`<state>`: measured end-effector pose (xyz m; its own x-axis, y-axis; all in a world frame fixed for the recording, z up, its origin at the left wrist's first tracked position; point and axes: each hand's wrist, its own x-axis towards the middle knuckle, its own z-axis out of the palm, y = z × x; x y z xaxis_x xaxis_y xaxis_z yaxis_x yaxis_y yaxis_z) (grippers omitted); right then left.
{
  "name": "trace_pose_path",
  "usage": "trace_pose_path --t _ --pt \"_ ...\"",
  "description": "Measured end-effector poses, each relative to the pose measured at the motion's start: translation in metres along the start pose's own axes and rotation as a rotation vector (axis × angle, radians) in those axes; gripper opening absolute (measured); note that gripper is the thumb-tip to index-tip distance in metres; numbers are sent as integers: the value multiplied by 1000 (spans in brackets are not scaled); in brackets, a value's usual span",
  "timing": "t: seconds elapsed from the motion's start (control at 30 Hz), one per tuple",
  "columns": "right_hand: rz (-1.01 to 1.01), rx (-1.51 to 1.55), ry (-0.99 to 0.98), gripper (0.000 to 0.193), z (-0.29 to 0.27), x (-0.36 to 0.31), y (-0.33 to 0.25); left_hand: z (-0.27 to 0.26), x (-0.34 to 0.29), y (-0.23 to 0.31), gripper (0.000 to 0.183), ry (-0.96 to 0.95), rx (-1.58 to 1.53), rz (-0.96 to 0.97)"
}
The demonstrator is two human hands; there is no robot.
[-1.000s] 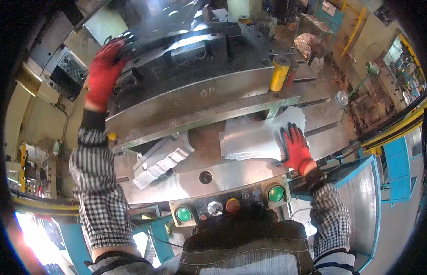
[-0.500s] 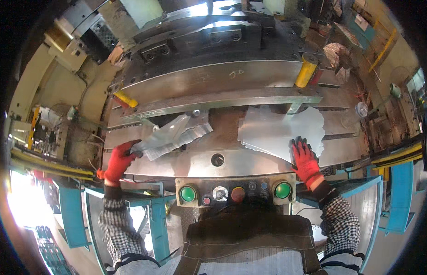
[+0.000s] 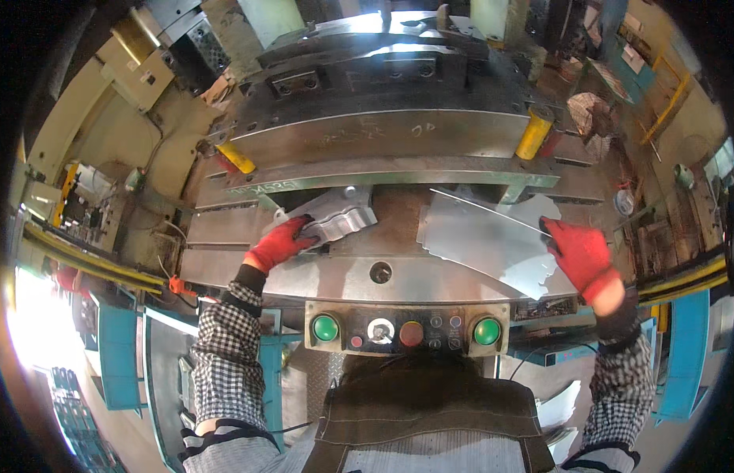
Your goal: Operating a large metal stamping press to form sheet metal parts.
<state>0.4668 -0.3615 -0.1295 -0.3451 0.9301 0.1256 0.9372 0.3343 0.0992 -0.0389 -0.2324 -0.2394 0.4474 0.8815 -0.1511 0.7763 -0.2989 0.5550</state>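
Note:
My left hand [image 3: 282,243], in a red glove with dark fingertips, grips the left end of a formed metal part [image 3: 339,223] with a wavy, stepped near edge. That part lies on the press bed in front of the die. On the right, my right hand [image 3: 581,254], gloved the same way, pinches the right side of a flat metal sheet [image 3: 493,248] with a jagged right outline. One thin straight sheet edge shows raised, running from the far left to my right fingers. How many sheets lie beneath is hard to tell.
Behind the parts stands a large steel die [image 3: 375,134] with yellow posts [image 3: 534,134] at its corners. A control box [image 3: 406,329] with two green buttons sits at the bed's near edge. Blue frames [image 3: 686,347] stand at the sides.
My left hand has moved right and forward onto the formed part. My right hand has shifted right from lying on the flat sheets and now grips a sheet edge, which has tilted up.

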Motion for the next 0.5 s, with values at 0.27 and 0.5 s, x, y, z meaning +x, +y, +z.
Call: trace_pose_path --t 0.27,0.5 --pt "-131 -228 394 46 -115 75 -48 -84 -19 102 69 712 -115 270" --pt "-313 -363 794 16 -134 268 -44 -235 80 170 67 871 887 546"
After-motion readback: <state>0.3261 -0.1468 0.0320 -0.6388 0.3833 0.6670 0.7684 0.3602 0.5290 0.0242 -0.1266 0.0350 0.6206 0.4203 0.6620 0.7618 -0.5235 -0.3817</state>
